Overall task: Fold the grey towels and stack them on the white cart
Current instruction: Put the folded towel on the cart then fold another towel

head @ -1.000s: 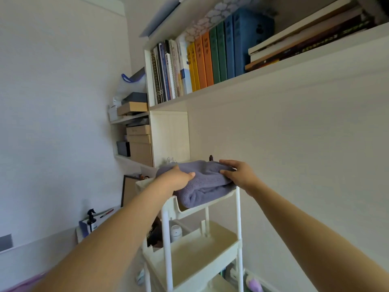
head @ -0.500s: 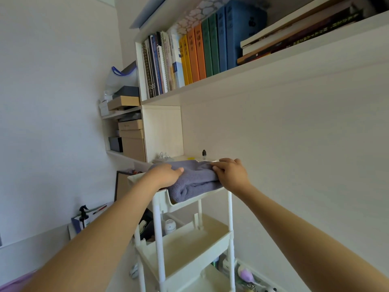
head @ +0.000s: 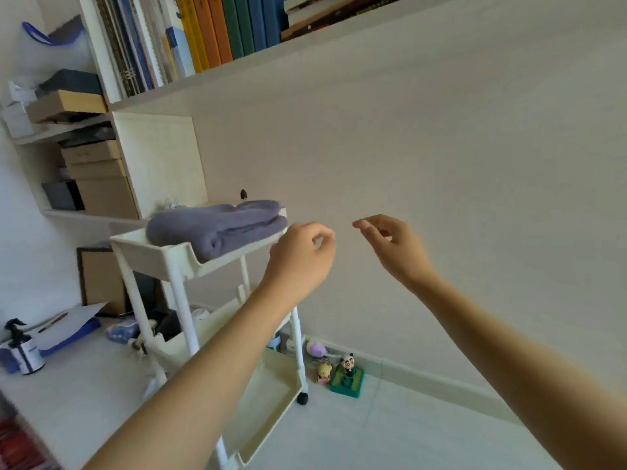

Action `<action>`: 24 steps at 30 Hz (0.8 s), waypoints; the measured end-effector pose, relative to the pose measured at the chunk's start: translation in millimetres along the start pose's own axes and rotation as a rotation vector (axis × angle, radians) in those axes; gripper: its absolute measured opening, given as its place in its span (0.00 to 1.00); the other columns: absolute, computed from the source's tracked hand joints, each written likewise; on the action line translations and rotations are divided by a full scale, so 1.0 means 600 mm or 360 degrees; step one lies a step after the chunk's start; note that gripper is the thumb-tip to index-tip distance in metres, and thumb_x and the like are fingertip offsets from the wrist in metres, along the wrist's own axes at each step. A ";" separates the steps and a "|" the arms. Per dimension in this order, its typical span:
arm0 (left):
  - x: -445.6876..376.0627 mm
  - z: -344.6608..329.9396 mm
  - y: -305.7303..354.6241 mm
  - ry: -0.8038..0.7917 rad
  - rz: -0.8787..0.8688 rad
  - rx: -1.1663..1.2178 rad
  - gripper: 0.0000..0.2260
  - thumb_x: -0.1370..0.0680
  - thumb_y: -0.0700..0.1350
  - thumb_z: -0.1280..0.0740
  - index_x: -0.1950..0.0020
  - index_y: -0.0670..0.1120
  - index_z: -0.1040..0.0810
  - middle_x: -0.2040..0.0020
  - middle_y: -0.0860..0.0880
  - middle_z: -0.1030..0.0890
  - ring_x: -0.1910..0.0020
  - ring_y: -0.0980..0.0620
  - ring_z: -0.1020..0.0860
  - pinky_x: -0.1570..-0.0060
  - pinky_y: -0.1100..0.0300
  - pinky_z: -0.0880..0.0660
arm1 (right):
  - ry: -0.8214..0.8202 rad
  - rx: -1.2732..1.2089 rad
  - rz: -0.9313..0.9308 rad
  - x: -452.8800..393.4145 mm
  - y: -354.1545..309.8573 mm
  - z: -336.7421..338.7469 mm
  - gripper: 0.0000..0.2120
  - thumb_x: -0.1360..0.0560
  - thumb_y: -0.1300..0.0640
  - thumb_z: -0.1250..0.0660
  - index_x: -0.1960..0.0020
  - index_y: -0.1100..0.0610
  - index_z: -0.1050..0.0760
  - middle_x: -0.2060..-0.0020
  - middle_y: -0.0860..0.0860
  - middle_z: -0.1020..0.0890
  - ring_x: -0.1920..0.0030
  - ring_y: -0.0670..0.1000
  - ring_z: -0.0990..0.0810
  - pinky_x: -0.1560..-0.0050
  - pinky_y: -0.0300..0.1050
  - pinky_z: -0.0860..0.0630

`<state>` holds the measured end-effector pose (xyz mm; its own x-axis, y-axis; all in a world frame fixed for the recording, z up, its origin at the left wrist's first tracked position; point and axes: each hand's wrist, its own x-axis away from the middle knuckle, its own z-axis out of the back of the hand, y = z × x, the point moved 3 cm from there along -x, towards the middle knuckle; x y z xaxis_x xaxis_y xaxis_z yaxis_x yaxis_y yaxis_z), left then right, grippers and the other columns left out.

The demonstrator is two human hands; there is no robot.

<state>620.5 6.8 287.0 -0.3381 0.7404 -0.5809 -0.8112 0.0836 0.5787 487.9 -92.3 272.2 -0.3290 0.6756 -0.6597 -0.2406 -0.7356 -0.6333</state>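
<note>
Once both hands had come off it, the towel (head: 217, 227) lay folded on the top tray of the cart (head: 163, 254), its rolled edge toward 7 o'clock and nothing touching it. Half a second earlier the left hand (head: 300, 261) and right hand (head: 395, 247) had been pressing on the cloth from either side; now both hung in the air at about 3 o'clock of the towel, the left just beside the tray's near corner, the right further out in front of the bare wall. Left fingers (head: 322, 237) were loosely curled around nothing, and the right fingers (head: 368, 225) were relaxed and slightly spread, also holding nothing.

That release suggested the placing step was finished for this towel: it sat square in the tray and did not overhang much at the front. Whether it was one towel or several stacked could not be told, though a fold line near 12 o'clock hinted at layers. No other grey towel showed anywhere in view, so what remained of the task could not be judged.

At 10 o'clock behind the cart stood a shelf with boxes (head: 93, 164), books (head: 217, 25) sat above, and small toys (head: 346, 373) were on the floor at 5 o'clock.
</note>
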 end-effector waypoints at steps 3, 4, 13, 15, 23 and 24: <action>0.053 -0.090 0.031 -0.0332 -0.0012 0.0290 0.10 0.21 0.45 0.40 0.51 0.51 0.19 0.52 0.55 0.18 0.53 0.55 0.21 0.57 0.65 0.29 | 0.0095 0.0166 -0.0080 0.088 0.045 0.076 0.10 0.21 0.53 0.39 0.47 0.52 0.19 0.52 0.47 0.19 0.55 0.45 0.23 0.61 0.27 0.32; 0.074 -0.132 0.048 -0.0454 -0.0013 0.0390 0.10 0.21 0.44 0.41 0.52 0.52 0.20 0.53 0.56 0.18 0.53 0.55 0.20 0.57 0.65 0.29 | 0.0146 0.0232 -0.0165 0.128 0.069 0.111 0.10 0.21 0.54 0.39 0.47 0.53 0.19 0.52 0.47 0.18 0.56 0.45 0.23 0.61 0.27 0.31; 0.281 -0.416 0.182 -0.1271 0.0042 0.0814 0.10 0.20 0.44 0.42 0.52 0.51 0.21 0.55 0.55 0.20 0.59 0.56 0.19 0.53 0.62 0.25 | 0.0318 0.0542 -0.0819 0.445 0.208 0.319 0.08 0.22 0.56 0.37 0.48 0.51 0.20 0.55 0.45 0.18 0.56 0.44 0.22 0.59 0.32 0.30; 0.335 -0.469 0.222 -0.1415 0.0032 0.0836 0.10 0.19 0.44 0.43 0.52 0.52 0.22 0.54 0.52 0.20 0.59 0.56 0.19 0.52 0.60 0.24 | 0.0361 0.0567 -0.0995 0.518 0.233 0.365 0.08 0.22 0.56 0.37 0.48 0.52 0.20 0.55 0.47 0.18 0.54 0.47 0.21 0.56 0.38 0.27; 0.519 -0.637 0.332 -0.1811 0.0085 0.0853 0.11 0.20 0.42 0.43 0.53 0.50 0.21 0.57 0.53 0.20 0.60 0.53 0.19 0.54 0.60 0.24 | 0.0493 0.0783 -0.1393 0.727 0.287 0.512 0.08 0.22 0.56 0.38 0.53 0.53 0.20 0.62 0.44 0.21 0.62 0.43 0.24 0.61 0.31 0.35; 0.531 -0.652 0.336 -0.1830 0.0099 0.0848 0.11 0.20 0.42 0.43 0.54 0.50 0.22 0.58 0.53 0.20 0.61 0.53 0.19 0.56 0.60 0.25 | 0.0501 0.0799 -0.1445 0.742 0.293 0.522 0.08 0.22 0.55 0.38 0.55 0.54 0.20 0.63 0.46 0.20 0.61 0.46 0.23 0.59 0.37 0.34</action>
<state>162.8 -1.2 -5.2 0.4560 0.8803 0.1312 -0.4266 0.0868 0.9003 12.9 63.8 -6.1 0.3924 0.9079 -0.1476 -0.6458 0.1576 -0.7471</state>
